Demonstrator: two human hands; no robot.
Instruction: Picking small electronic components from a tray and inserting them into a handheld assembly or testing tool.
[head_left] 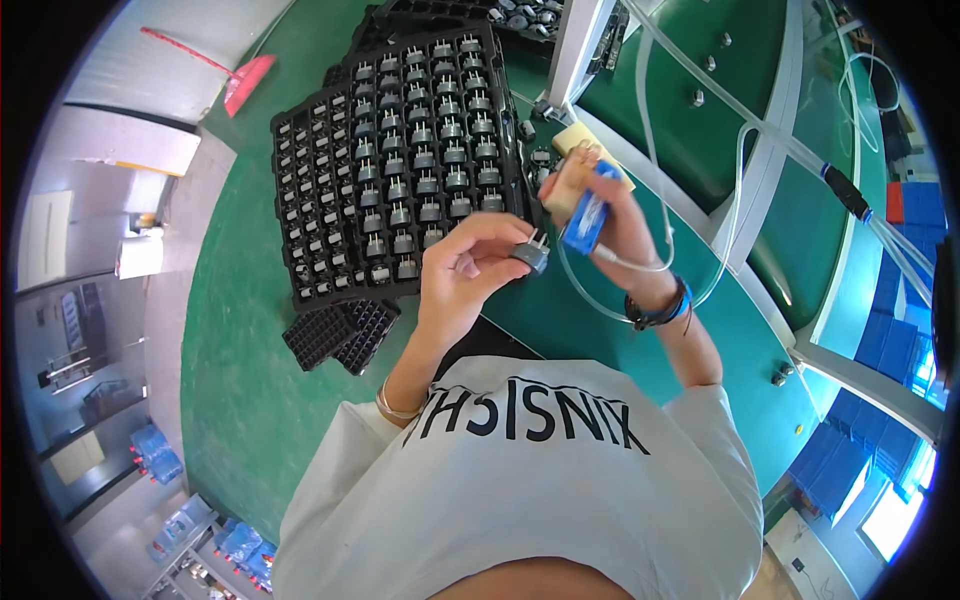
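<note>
Pinched between the thumb and fingertips of my left hand is a small dark grey power plug, its metal prongs pointing up. Just to the right, my right hand is closed around a blue and beige block-shaped handheld device with a thin pale tube or cable joined to its lower end. The device is beside the plug, apart from it. Left of both hands sits a large black tray filled with rows of similar plugs and smaller whitish parts. Which fingers press on the device is partly hidden.
A yellowish block and several loose plugs lie on the green table behind my hands. Pale metal frame bars and hanging clear tubes stand at the right. Smaller black trays lie at the lower left of the big tray.
</note>
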